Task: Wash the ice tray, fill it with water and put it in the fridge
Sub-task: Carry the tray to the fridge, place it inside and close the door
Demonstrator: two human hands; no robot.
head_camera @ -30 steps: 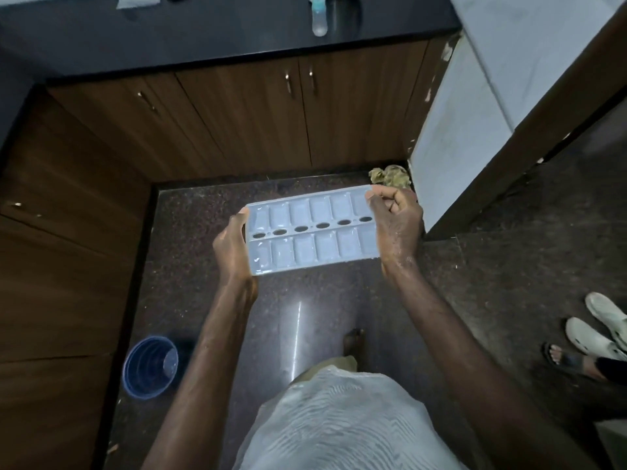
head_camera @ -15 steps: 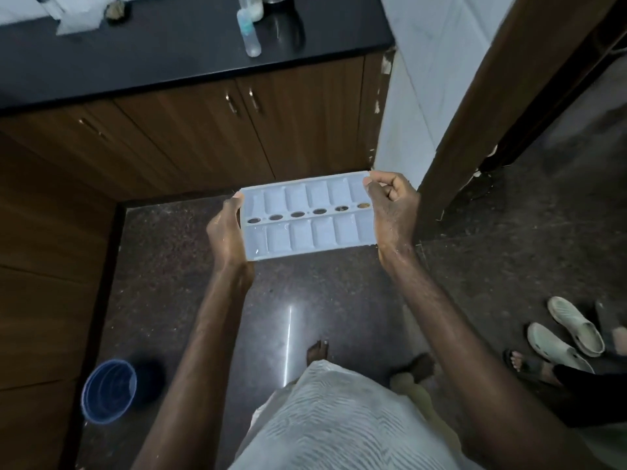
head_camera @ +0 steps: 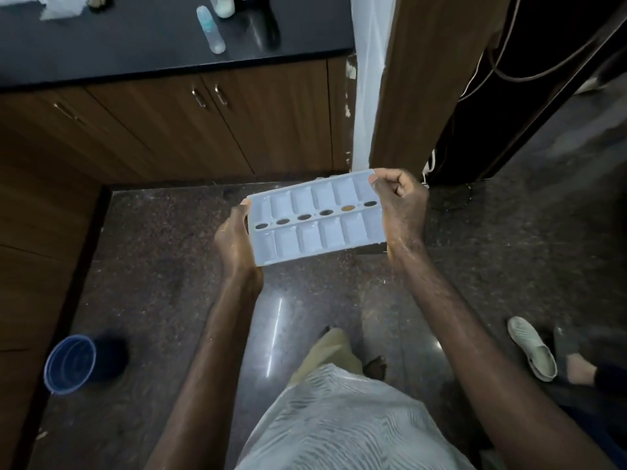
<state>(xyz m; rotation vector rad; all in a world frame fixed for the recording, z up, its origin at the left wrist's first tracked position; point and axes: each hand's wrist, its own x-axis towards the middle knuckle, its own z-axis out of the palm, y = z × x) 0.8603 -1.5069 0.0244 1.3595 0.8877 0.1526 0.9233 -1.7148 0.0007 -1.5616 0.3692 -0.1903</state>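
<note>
While both hands grip its ends – left hand [head_camera: 234, 242], right hand [head_camera: 402, 212] – ice tray [head_camera: 314, 217] sits approx. level.

The fingers of the left hand [head_camera: 237, 242] are hidden under the left end of the ice tray [head_camera: 315, 215], and the right hand [head_camera: 400, 212] covers its right end; whether the compartments hold water cannot be told. At the near left a blue bucket [head_camera: 69, 362] is blurred, its contents unreadable. On the far counter [head_camera: 135, 45] a bottle [head_camera: 222, 3] and a white cloth [head_camera: 51, 6] are cut by the top edge, and another person's foot [head_camera: 573, 361] at the right is blurred, the leg cut off.
</note>
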